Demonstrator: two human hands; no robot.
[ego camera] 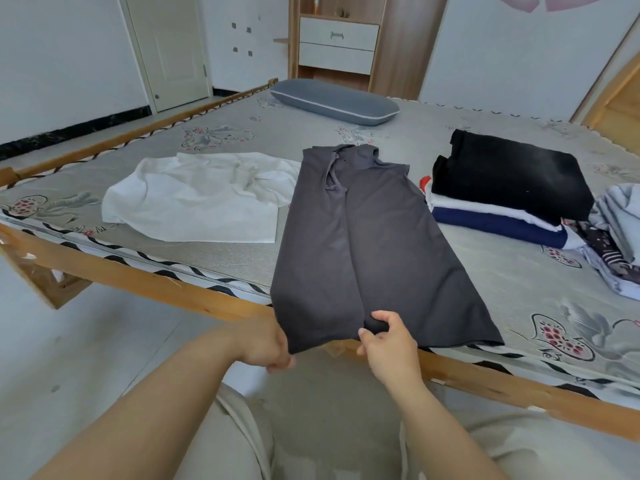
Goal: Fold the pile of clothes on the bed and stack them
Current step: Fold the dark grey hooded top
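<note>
A white-walled bedroom holds a bed (pixel 214 261) with a wooden frame and a grey patterned mattress cover printed with flowers; a white door (pixel 169 50) stands at the far left and a wooden cabinet with white drawers (pixel 337 43) rises behind the bed. A grey bolster pillow (pixel 334 101) lies across the far side of the mattress.

At the left of the bed a white garment (pixel 197 197) lies spread and rumpled, its right edge tucked just under the dark grey shirt (pixel 374 244). That shirt lies lengthwise in the middle, collar away from the person, its sides folded in toward the centre and its hem hanging over the near edge of the frame.

The left hand (pixel 268 346) pinches the shirt's lower left corner, fingers curled under the cloth. The right hand (pixel 386 341) grips the hem nearer the middle, thumb and fingers closed round a bunched bit of fabric (both hands are off the mattress, just at the frame's edge).

To the right sits a stack of folded clothes (pixel 505 192), a black piece on top, white and navy layers beneath. Beside it at the far right edge lies a loose heap of unfolded clothes (pixel 616 233), pale blue and dark patterned, touching the stack.
</note>
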